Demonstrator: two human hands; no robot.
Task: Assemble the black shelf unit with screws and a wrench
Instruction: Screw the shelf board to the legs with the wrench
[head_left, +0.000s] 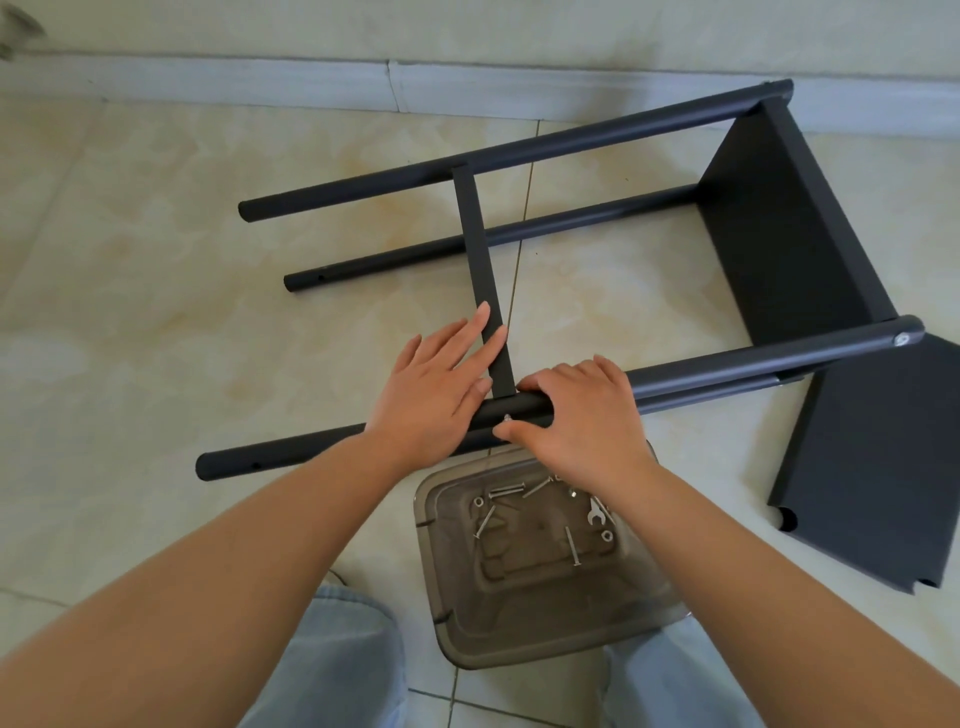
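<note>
On the near tube (727, 366) of the shelf unit (779, 218), right hand (587, 415) curled over it, thumb and fingertips pinching a screw (507, 418) at the crossbar (480, 270) joint. Left hand (441, 384) lay flat, fingers spread, pressing crossbar and tube. Unit lay on its side on the floor tiles (156, 260). Smoky tray (535, 582) just below held screws, washers and a wrench (597, 514). Loose panel (878, 467) toward the floor's right edge.
</note>
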